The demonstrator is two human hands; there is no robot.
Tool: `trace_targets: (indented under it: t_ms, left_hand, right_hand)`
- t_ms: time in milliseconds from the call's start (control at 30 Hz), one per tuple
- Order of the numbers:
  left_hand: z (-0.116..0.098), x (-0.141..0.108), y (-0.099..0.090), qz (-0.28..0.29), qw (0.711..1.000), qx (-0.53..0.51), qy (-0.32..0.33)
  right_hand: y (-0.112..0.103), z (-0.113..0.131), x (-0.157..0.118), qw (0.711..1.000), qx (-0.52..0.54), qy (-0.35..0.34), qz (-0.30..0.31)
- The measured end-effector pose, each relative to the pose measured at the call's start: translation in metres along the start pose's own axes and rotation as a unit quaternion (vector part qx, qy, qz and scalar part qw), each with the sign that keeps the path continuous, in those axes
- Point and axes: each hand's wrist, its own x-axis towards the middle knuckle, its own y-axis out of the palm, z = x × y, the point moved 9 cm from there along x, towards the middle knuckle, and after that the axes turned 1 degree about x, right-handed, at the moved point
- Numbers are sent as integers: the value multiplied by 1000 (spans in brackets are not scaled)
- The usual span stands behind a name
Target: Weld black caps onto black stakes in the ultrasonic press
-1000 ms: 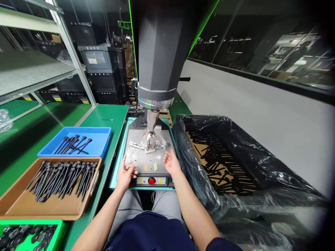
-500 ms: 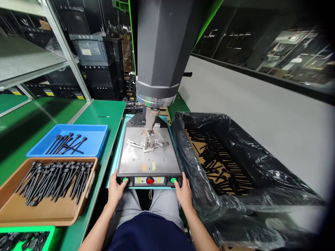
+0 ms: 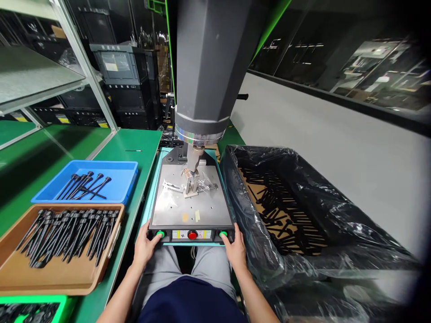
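Observation:
My left hand (image 3: 144, 247) is at the front left corner of the press base, its thumb at the left green button (image 3: 160, 233) and its fingers along the side. At the opposite corner, my right hand (image 3: 236, 250) has its thumb at the right green button (image 3: 222, 233), fingers stretched along the edge. Neither hand holds a loose part. Between them is a red button (image 3: 192, 235). On the metal plate (image 3: 178, 215) stands a small fixture (image 3: 191, 187) wrapped in clear film. The metal horn (image 3: 194, 158) of the press reaches down to its top; the contact point is partly hidden.
Left on the green bench are a blue tray (image 3: 129, 172) and a brown tray (image 3: 20, 273) with long black stemmed parts, and a green bin (image 3: 69, 307). A bin lined with black plastic (image 3: 242, 215) holds black parts at right. The grey press head (image 3: 205, 67) hangs overhead.
The press head and its horn have come down slightly toward the fixture. Both hands stay at the green buttons, with the thumbs covering a little less of them.

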Motion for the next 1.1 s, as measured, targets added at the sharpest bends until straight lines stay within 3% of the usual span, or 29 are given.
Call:
trace_targets:
  t_ms: [133, 233, 367, 433, 500, 567, 700, 800, 900, 1100]
  left_hand:
    - [6, 1, 1, 15, 999, -32, -9]
    - [7, 0, -4, -13, 998, -53, -32]
    - [-21, -2, -24, -106, 994, -39, -7]
    - [-42, -2, -26, -122, 991, -61, 17]
    - [-61, 0, -14, -86, 987, -132, 25]
    - [-80, 3, 11, 0, 973, -229, 25]
    - [-123, 6, 69, 175, 911, -372, 26]
    - [-149, 12, 98, 243, 878, -412, 34]
    - [-163, 26, 111, 242, 862, -443, 44]
    - [-163, 56, 97, 142, 866, -479, 18]
  right_hand:
    - [0, 1, 0, 1000, 7, 12, 17]
    - [-2, 2, 0, 1000, 7, 23, 13]
    - [-1, 4, 0, 999, 12, 26, 15]
    - [0, 3, 0, 999, 13, 26, 16]
    - [-1, 3, 0, 999, 14, 25, 12]
    - [-2, 2, 1, 999, 17, 28, 7]
    - [-9, 7, 5, 998, 50, 46, -2]
    - [-27, 33, 8, 996, 58, 1, -69]
    - [-30, 68, 10, 989, 93, -53, -98]
    - [38, 124, 24, 970, 228, -53, 70]
